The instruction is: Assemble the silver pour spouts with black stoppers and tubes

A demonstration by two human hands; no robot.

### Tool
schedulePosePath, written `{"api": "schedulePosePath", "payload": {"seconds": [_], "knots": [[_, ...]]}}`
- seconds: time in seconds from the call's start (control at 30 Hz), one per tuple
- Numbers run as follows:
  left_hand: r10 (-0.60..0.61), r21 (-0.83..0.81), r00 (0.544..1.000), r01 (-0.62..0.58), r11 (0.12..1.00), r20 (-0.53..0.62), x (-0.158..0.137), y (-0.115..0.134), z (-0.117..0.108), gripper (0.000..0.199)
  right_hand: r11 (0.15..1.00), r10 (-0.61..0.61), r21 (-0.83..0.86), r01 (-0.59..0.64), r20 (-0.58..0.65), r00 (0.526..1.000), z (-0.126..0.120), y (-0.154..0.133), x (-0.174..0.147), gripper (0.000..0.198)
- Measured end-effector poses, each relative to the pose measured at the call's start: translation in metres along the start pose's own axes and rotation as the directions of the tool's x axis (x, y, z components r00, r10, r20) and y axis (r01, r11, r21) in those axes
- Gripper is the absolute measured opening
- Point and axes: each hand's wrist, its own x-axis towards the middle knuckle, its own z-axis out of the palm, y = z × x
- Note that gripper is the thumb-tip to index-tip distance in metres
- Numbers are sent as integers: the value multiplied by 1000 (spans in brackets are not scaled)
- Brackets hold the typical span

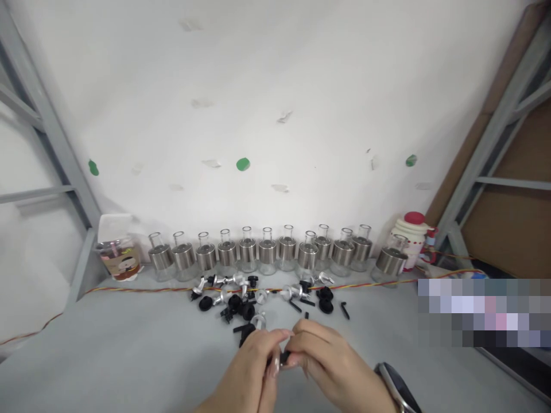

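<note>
My left hand (253, 366) and my right hand (325, 357) meet low in the middle of the view, fingers closed. Between their fingertips is a small black part (284, 357), mostly hidden, so its shape cannot be told. Just beyond my hands lies a loose spread of black round caps (248, 311), silver-coloured spout pieces (221, 296) and clear-edged stopper pieces (259, 320). Several thin black pieces lie there too, among them a bent black piece (345, 310) to the right.
Glass bottles with steel bands (267, 250) stand in a row along the white wall. A decorated cup (121, 261) is at far left, a red-lidded bottle (408, 241) at right. A twisted red-yellow wire (163, 291) crosses the grey table (129, 350). A pixelated patch covers the right side.
</note>
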Motion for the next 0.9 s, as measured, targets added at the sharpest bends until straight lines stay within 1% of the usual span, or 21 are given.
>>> {"api": "schedulePosePath", "payload": {"seconds": [0.1,0.17,0.23,0.43,0.53,0.6,0.67,0.7,0.77,0.83,0.9], "knots": [[-142,-87,987,135,987,-74,-3,3,6,30,998,11,54,-11,1,1000,1,0,1,15],[-194,-129,977,181,975,-94,-5,4,9,29,998,-4,55,4,-6,1000,1,-1,1,16],[-221,-162,971,203,966,-96,-6,4,11,29,999,-27,29,27,-11,1000,2,-2,1,17],[-247,-290,965,213,933,-86,-4,6,10,28,991,-106,-77,105,-13,994,9,3,-3,17],[-296,-327,952,254,910,-85,2,13,8,29,991,-108,-81,106,-9,994,11,4,-5,19],[-334,-340,938,287,896,-88,6,16,8,28,995,-87,-61,85,-23,996,11,3,-5,21],[-422,-398,905,366,841,-60,10,18,7,28,999,-32,4,32,-34,999,11,2,-3,18],[-484,-448,875,419,789,-34,12,17,7,28,999,5,53,-4,-34,999,11,1,-1,16],[-600,-554,800,509,659,21,15,14,5,27,985,86,149,-82,-26,996,10,2,1,12],[-669,-630,742,543,555,51,18,9,4,25,969,168,195,-155,-51,985,9,4,3,16],[-703,-680,708,546,490,62,19,5,2,24,966,215,166,-198,-95,972,9,6,3,19]]}}
